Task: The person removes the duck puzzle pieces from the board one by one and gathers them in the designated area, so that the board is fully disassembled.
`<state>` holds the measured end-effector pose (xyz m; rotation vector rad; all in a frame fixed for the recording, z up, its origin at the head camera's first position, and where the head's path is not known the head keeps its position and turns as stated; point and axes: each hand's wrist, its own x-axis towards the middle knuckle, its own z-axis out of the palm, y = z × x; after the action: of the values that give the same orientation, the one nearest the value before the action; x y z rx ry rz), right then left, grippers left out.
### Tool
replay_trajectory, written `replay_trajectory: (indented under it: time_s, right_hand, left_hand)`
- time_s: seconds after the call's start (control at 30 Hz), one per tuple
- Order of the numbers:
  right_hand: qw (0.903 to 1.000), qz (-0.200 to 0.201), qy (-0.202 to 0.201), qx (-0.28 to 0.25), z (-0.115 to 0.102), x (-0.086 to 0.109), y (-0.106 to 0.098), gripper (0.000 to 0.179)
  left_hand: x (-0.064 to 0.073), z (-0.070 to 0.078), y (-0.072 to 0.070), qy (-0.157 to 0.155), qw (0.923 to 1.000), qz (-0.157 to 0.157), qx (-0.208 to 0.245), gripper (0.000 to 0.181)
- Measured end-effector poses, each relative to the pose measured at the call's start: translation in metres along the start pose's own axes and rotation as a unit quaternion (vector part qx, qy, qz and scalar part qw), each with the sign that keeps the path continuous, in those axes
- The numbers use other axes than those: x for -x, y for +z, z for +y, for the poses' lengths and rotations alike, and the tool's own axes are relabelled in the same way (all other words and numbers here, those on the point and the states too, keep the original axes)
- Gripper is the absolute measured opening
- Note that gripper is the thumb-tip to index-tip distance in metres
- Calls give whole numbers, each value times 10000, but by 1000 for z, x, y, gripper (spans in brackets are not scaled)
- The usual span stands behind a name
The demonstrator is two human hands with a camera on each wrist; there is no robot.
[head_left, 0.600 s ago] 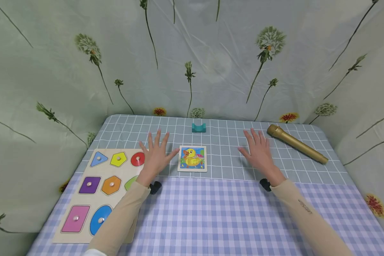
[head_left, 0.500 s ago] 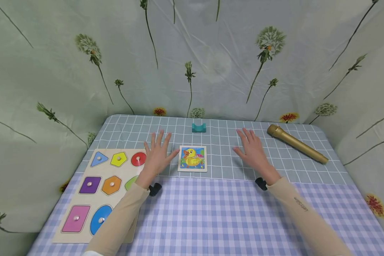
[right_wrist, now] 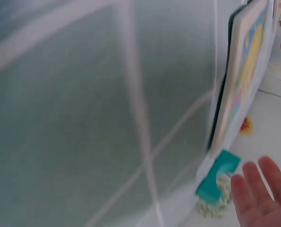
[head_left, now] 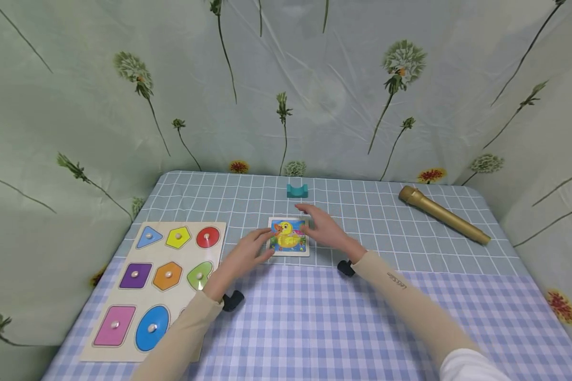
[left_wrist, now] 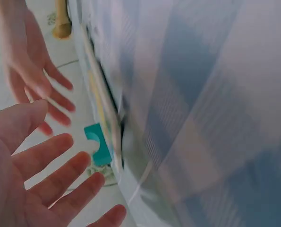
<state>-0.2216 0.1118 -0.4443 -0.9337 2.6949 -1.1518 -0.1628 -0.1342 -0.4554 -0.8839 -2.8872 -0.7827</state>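
Note:
A small square duck puzzle in a pale wooden frame lies flat near the table's middle. From its left side comes my left hand, fingers extended and apart, fingertips at the puzzle's left edge. My right hand hovers at the puzzle's right side, fingers loosely bent, covering a bit of its upper right corner. Nothing is held in either hand. In the left wrist view the puzzle is seen edge-on beyond the left fingers. In the right wrist view a gap separates the right fingers from the puzzle.
A teal block with a curved notch stands behind the puzzle. On the left lies a wooden board of knobbed shapes, partly under the left forearm. A gold microphone-like stick lies at the right. Floral fabric hangs behind the table.
My right hand has swung left from bare cloth to the puzzle's right side. My left hand has turned and lowered toward the puzzle's left edge. The puzzle has stayed in place.

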Motion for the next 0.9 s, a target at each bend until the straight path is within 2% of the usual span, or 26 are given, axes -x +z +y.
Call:
replay_trajectory:
  time_s: [0.1,0.17,0.37,0.63,0.9]
  right_hand:
    - [9995,-266,93,-162,-2,-11,12,52]
    - [9989,-444,133,-88,-3,-18,19,49]
    - [9975,-628,241,211,-8,-34,32,41]
    - [9918,-793,357,940,-16,-45,38,36]
    - [9879,-878,476,1183,-29,-47,38,36]
  left_hand:
    - [2,2,6,187,9996,-205,-91,46]
    - [3,3,8,239,9992,-296,-147,45]
    - [2,5,12,127,9981,-480,-371,50]
    - [-3,6,11,43,9949,-829,-569,51]
    - [-5,14,5,55,9921,-1076,-644,53]
